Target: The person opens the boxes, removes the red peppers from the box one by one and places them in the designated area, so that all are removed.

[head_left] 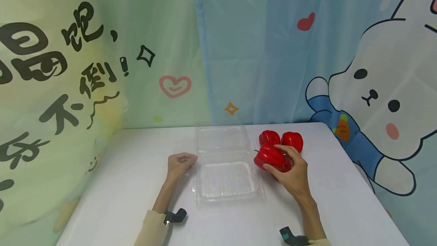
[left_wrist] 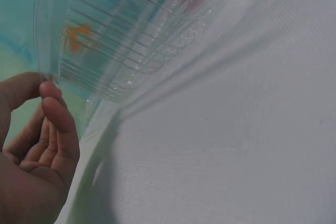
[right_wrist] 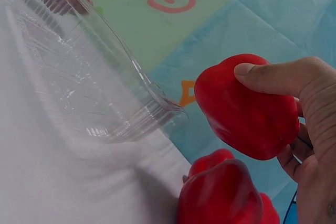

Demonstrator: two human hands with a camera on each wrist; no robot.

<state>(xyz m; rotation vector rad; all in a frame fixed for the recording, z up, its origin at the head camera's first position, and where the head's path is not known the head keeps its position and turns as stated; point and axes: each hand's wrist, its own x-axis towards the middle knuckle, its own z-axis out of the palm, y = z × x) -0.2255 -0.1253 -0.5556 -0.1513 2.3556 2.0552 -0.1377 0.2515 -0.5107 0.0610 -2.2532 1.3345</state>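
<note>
A clear plastic clamshell box [head_left: 227, 181] lies with its lid [head_left: 222, 139] folded back on the white table. My left hand [head_left: 179, 165] pinches the box's left rim between thumb and fingertips, as the left wrist view shows at the box edge [left_wrist: 48, 51]. To the right of the box, my right hand [head_left: 294, 173] grips a red bell pepper [right_wrist: 247, 108], thumb on one side and fingers on the other. In the right wrist view this pepper is above other red peppers [right_wrist: 220, 195]. No pepper lies inside the box.
Two red bell peppers [head_left: 269, 137] [head_left: 292, 141] sit behind the held one, right of the lid. Another is partly covered by the held pepper and my right hand. A printed curtain [head_left: 252, 56] hangs behind the white table [head_left: 136, 185].
</note>
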